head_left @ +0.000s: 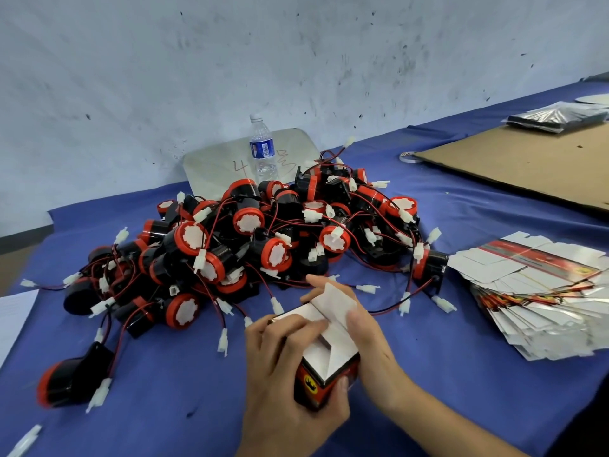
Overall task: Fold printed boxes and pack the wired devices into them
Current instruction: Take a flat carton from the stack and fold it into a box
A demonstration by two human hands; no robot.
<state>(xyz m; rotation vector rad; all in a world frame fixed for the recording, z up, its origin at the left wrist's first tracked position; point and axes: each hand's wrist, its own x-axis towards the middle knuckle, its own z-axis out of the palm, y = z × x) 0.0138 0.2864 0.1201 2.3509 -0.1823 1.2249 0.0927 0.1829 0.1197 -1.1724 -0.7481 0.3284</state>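
A red and black printed box (324, 379) with white inner flaps stands half-folded in front of me. My left hand (286, 374) grips it from the left and below, thumb on its near corner. My right hand (365, 328) holds its right side and bends a white flap between thumb and fingers. Behind it lies a big heap of wired devices (250, 239), black with red rims, red-black wires and white plugs. One lone device (71, 379) lies at the near left. Flat printed box blanks (543, 291) are fanned out on the right.
A blue cloth (171, 400) covers the table. A water bottle (262, 150) stands behind the heap against a grey board (214, 163). A brown cardboard sheet (527, 159) and a dark wrapped packet (557, 118) lie at the far right. White paper (14, 315) sits at the left edge.
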